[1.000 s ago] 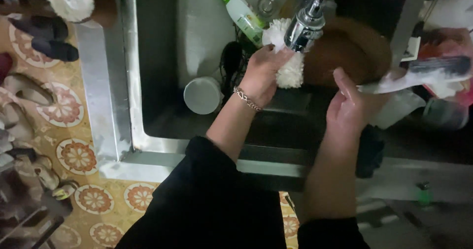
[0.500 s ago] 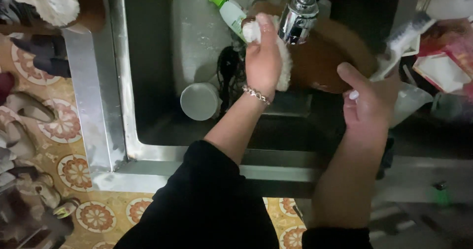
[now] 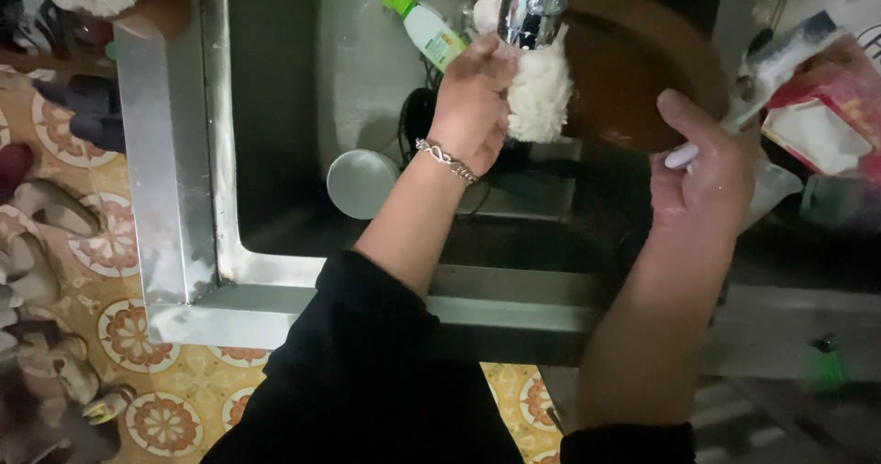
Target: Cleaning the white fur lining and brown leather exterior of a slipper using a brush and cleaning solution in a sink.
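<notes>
White and fluffy, the woolly scrubbing pad [image 3: 540, 97] sits clutched in my left hand [image 3: 473, 106], which I hold up over the stainless steel sink [image 3: 275, 134] with the forearm stretched forward from my black sleeve [image 3: 367, 372] and a thin silver chain bracelet [image 3: 445, 159] at the wrist. My fingers are curled round the pad's left side, pressing it against the shiny chrome tap head [image 3: 532, 7] just above it. My right hand [image 3: 702, 175] is raised to the right, well apart from the pad, with the thumb lifted and the fingers loosely bent; something pale shows at the fingertips, too small to make out, and I cannot tell whether it grips anything. Behind the pad lies a round brown bowl [image 3: 642, 69]. A white bottle with a green cap [image 3: 424, 25] lies near my left hand, and a pale round lid [image 3: 362, 184] rests in the basin below my wrist.
</notes>
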